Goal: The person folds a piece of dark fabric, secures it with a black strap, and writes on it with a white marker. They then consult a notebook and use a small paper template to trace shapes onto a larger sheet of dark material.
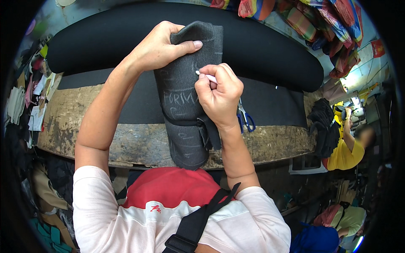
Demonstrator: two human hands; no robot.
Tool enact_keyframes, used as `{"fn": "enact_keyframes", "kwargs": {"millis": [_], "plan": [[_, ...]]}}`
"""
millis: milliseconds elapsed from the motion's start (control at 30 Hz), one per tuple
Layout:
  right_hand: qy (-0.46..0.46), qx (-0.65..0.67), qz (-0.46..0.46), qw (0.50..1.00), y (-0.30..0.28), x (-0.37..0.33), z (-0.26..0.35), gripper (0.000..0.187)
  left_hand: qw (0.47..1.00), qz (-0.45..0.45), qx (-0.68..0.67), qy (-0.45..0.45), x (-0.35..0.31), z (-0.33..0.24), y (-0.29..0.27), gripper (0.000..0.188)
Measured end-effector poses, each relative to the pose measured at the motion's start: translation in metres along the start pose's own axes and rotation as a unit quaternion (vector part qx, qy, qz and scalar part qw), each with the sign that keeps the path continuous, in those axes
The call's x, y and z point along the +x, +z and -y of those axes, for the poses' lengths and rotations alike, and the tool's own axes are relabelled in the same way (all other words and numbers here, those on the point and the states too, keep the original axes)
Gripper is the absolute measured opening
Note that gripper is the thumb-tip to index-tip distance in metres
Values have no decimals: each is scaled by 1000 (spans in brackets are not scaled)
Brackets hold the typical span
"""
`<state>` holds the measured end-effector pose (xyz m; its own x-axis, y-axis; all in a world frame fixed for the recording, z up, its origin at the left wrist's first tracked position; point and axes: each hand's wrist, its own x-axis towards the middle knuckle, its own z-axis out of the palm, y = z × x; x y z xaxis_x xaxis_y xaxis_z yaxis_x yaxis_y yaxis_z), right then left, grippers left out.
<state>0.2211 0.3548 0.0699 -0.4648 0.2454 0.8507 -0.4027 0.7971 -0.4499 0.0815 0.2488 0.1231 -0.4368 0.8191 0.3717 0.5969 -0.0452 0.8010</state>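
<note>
A rolled bundle of dark grey fabric stands tilted in front of me, bound by a dark tie around its lower part. Its near end is by my shirt. My left hand is closed on the top edge, thumb pressed on the outer face. White handwritten marks run over the fabric. Between the fingers of my right hand is a short white stick of chalk, its tip at the fabric's surface. Scissors with blue handles lie beside my right wrist, partly hidden by it.
A long black fabric roll lies across the back of the worn wooden table, over a flat dark sheet. Black cloth pieces hang at the right end. A person in yellow and others are at the right; piled materials lie left.
</note>
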Motion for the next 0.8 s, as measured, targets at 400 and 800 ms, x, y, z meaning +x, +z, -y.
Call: {"fn": "enact_keyframes", "kwargs": {"millis": [400, 800], "plan": [[17, -15, -72, 997, 9, 9, -3, 8, 1000, -5, -20, 10, 1, 0, 5, 25], [-29, -54, -32, 998, -5, -13, 4, 11, 999, -12, -30, -17, -6, -6, 3, 24]]}}
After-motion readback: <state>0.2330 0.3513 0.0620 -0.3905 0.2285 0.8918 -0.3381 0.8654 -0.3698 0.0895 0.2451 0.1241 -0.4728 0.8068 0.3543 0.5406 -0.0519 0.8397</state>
